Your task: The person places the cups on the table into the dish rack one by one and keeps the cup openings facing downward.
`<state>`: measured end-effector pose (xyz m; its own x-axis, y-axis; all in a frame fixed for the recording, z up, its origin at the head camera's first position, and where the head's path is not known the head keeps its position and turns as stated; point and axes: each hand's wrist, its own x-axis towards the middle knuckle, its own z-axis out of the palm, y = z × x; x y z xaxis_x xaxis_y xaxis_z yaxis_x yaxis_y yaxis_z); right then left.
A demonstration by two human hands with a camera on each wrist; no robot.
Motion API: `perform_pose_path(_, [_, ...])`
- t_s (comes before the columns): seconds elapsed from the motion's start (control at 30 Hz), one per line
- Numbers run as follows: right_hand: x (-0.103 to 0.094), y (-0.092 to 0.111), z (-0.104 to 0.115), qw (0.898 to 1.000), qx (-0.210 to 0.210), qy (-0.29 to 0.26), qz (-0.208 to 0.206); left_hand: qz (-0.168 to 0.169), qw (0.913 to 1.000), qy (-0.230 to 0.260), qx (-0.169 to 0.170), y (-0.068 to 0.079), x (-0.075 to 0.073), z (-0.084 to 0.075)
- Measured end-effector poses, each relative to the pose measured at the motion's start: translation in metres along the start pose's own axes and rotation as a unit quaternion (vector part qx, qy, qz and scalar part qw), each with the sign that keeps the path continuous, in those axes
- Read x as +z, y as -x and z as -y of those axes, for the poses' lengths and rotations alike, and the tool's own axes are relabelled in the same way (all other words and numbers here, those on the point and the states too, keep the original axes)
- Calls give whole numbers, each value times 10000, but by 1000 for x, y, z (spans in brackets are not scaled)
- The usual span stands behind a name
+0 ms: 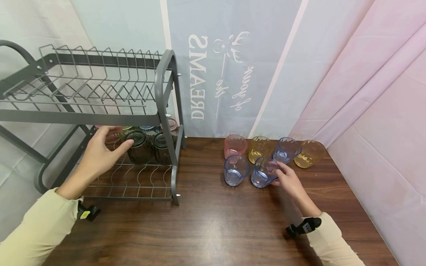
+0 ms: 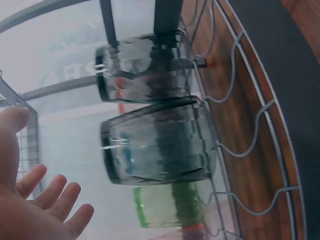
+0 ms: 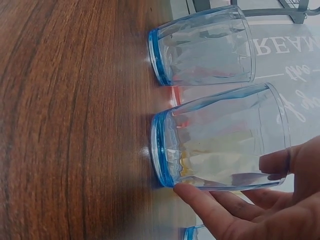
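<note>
On the right of the table, my right hand (image 1: 290, 181) pinches the wall of a clear blue drinking glass (image 3: 215, 135), thumb at the rim and fingers along its side. This glass stands upright with its base on or very near the wood. Beside it stands another blue glass (image 1: 235, 173). My left hand (image 1: 100, 153) is at the dish rack's lower tier with fingers apart and nothing held. Near its thumb, a dark grey glass (image 2: 160, 142) stands upside down, next to a second dark glass (image 2: 142, 70). A green glass (image 2: 167, 205) is beside them.
Behind the blue pair stand a pink glass (image 1: 235, 146), a yellow glass (image 1: 260, 149), a blue glass (image 1: 287, 149) and another yellow glass (image 1: 310, 154). The grey two-tier dish rack (image 1: 80, 119) has an upper wire tier above my left hand. A curtain (image 1: 216, 125) hangs behind the table.
</note>
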<state>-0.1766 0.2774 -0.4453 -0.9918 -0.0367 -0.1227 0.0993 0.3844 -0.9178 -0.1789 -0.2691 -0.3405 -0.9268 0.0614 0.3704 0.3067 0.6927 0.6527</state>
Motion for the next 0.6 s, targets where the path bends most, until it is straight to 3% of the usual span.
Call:
perform_pose_path(0.3, [-2, 1, -1, 10000, 67, 30, -26, -470, 9961, -83, 745, 14, -4, -14])
perform_pose_path(0.6, [-5, 5, 4, 9997, 77, 22, -247, -1469, 9755, 263, 1617, 23, -3, -30])
